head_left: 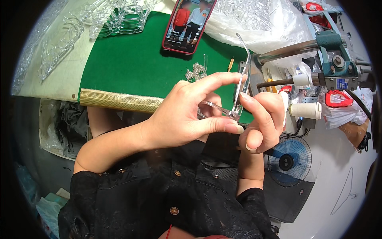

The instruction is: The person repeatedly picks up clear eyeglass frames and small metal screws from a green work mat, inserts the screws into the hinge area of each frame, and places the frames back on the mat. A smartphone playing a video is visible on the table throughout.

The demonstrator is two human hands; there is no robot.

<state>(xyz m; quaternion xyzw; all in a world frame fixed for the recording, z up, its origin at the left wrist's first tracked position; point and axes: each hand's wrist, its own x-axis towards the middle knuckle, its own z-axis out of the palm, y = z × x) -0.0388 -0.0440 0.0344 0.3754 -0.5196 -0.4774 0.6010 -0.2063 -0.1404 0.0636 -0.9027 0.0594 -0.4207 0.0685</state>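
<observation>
A clear plastic eyeglass frame (215, 106) is held up over the near edge of the green mat. My left hand (179, 111) is closed on its front, thumb below and index finger stretched to the raised temple arm (247, 59). Beside the hinge, my right hand (266, 119) is curled, with its index fingertip against the temple's lower part. Part of the frame is hidden behind my left fingers. Beyond my hands, a small heap of tiny metal parts (195, 71) lies on the green mat (127, 59).
A phone (187, 26) showing a video rests at the mat's far side. More clear frames (123, 20) lie at the far left. A gold ridged strip (119, 101) lines the near edge. At right stand a bench machine (336, 59), a paper cup (305, 110) and a fan (287, 161).
</observation>
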